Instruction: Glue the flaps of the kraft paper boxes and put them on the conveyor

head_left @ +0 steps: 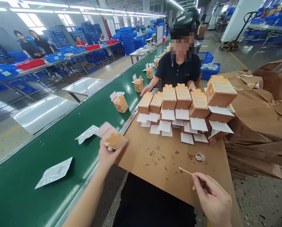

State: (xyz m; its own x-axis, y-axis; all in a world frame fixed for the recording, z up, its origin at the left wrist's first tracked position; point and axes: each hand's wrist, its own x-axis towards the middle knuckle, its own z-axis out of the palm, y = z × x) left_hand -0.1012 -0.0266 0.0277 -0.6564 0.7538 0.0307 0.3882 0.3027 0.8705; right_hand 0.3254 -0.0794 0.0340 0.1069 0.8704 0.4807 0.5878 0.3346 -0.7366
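My left hand (108,159) grips a small orange-and-white carton (114,138) over the edge between the green conveyor belt (93,107) and the cardboard-topped table (143,176). The carton is smeared by motion, with a pale flap sticking out. In my right hand (212,192) a thin cotton swab (185,171) is pinched, its white tip pointing left above the tabletop. A small clear round dish (200,156) sits beyond it, beside brown specks and smears on the cardboard. Several stacked cartons (169,97) with white flaps hanging open stand at the far end of the table.
Two silvery pouches (54,173) lie on the belt, with several open cartons (120,103) farther along it. A co-worker (179,69) sits behind the stack, one hand by the belt. Crumpled brown paper (256,119) heaps at the right. Blue crates (209,69) stand behind.
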